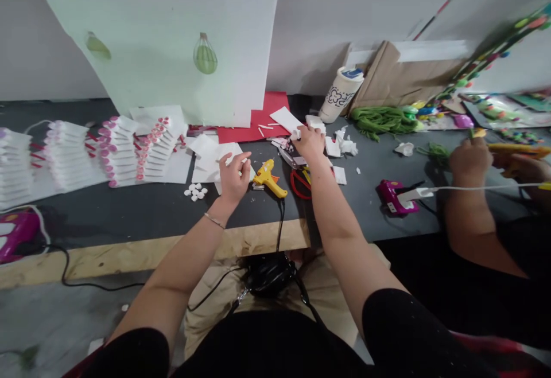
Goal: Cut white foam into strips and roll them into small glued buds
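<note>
- right hand's (309,141) fingertips are hard to make out; they curl down and get lost among the white scraps (332,147), so whether they're pinched on something or just resting there, can't tell; the scraps lie right under and around that hand, a few just past it on the right
- red loop handle (294,186) sits just left of the right forearm; the arm covers part of that clutter, so the whole tool doesn't show
- purple box (17,234) is chopped by the left edge; same deal with the fans of pink-tipped white sticks (155,163), the outermost one runs out of frame
- big white board (172,34) leans at the back, top cut off
- co-worker on the right is only partly in view; one hand (470,160) has something small in it, too blurry to name; the other is around an orange glue gun (520,151) that hits the frame edge
- left hand (233,178) is up over the white paper sheets (210,157), thumb and fingers apart and loosely bent; looks to have nothing in it
- yellow glue gun (269,179) lies just right of the left hand, between the two arms; little white discs (196,192) are piled on the dark table (142,211) to that hand's left
</note>
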Tool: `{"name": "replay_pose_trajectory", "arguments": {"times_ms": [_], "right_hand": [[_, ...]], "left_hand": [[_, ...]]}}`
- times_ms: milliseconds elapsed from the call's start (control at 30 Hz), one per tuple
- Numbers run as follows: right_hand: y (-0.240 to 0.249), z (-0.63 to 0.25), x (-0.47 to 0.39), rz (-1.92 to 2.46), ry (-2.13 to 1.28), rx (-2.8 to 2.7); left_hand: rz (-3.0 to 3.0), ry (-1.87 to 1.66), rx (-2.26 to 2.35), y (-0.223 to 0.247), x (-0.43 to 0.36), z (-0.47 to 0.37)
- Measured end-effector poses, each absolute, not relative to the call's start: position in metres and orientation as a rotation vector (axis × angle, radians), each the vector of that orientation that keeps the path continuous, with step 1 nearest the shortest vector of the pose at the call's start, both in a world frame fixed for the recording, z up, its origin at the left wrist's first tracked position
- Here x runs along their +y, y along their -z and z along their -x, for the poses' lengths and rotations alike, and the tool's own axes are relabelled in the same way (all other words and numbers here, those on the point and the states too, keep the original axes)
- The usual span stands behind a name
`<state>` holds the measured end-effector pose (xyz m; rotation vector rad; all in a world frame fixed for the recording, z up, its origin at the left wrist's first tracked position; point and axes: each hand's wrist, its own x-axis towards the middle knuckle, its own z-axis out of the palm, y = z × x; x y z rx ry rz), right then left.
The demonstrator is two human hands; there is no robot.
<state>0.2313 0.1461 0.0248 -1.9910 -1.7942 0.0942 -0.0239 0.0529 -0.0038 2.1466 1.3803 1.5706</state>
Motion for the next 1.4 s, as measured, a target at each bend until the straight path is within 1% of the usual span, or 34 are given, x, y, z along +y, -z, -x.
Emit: {"name": "replay_pose_trajectory", "arguments": {"times_ms": [167,333,500,633,733,833,967,1133,1300,1400], "right_hand": [[-0.024,-0.241,0.153,1.995,-0.119,-1.718],[-0.053,-0.255,0.150,1.867,-0.231,-1.695],[-0.091,-0.272,0.126,1.508,-0.668,-1.662],[-0.117,-0.272,0.100,1.365,-0.974,-1.891],[-0.130,-0.261,0.087,1.333,-1.114,-2.091],[-0.138,-0.247,0.079,1.282,-1.139,-2.230],[-0.144,-0.241,0.077,1.261,-1.101,-2.247],[-0.139,-0.246,0.086,1.296,-1.021,-2.162],[-0.126,-0.246,0.097,1.206,-1.145,-2.088],[-0.125,-0.243,0.100,1.162,-1.138,-2.011]], "left_hand": [[-2.190,-1.486,1.357,0.012,0.052,0.020],[-2.204,-1.427,1.341,0.015,0.050,0.012],[-2.136,-1.568,1.367,0.016,0.048,0.012],[-2.210,-1.725,1.367,0.013,0.045,0.010],[-2.316,-1.716,1.324,0.011,0.041,0.005],[-2.355,-1.577,1.291,0.011,0.038,0.000],[-2.311,-1.453,1.322,0.016,0.038,0.001],[-2.106,-1.508,1.330,0.012,0.037,0.004],[-1.865,-1.552,1.309,0.008,0.038,0.005],[-1.791,-1.568,1.314,0.013,0.042,0.006]]}}
